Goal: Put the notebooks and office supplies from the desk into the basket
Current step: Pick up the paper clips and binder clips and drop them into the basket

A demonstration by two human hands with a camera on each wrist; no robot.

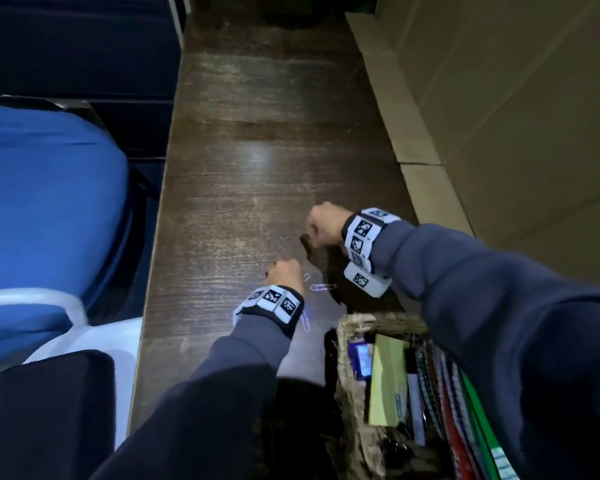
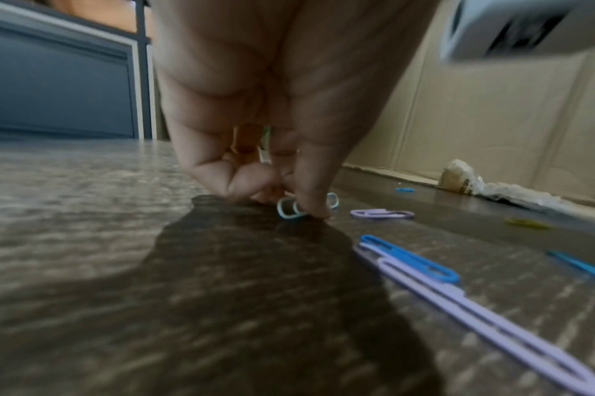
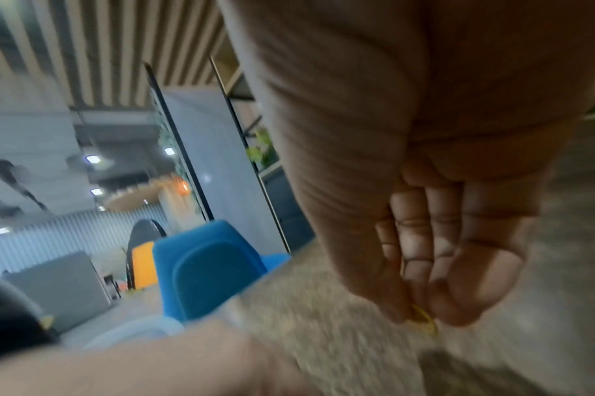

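Note:
Coloured paper clips lie scattered on the dark wooden desk [image 1: 257,133]. My left hand [image 1: 284,271] is down on the desk, its fingertips [image 2: 315,209] pinching a light blue paper clip [image 2: 289,210]. A lilac clip [image 2: 382,213] lies just right of it, and a blue and lilac pair [image 2: 425,268] lies nearer the wrist. My right hand [image 1: 321,223] hovers farther back, thumb and fingers pinching a yellow paper clip [image 3: 425,320]. The woven basket [image 1: 350,341] stands at the near right, filled with notebooks [image 1: 440,393] and a yellow pad [image 1: 388,379].
A cardboard wall [image 1: 499,116] runs along the desk's right side, with a crumpled plastic wrapper [image 2: 486,185] at its foot. A blue chair [image 1: 49,202] stands left of the desk. More clips lie loose: yellow [image 2: 526,223] and blue [image 2: 581,265].

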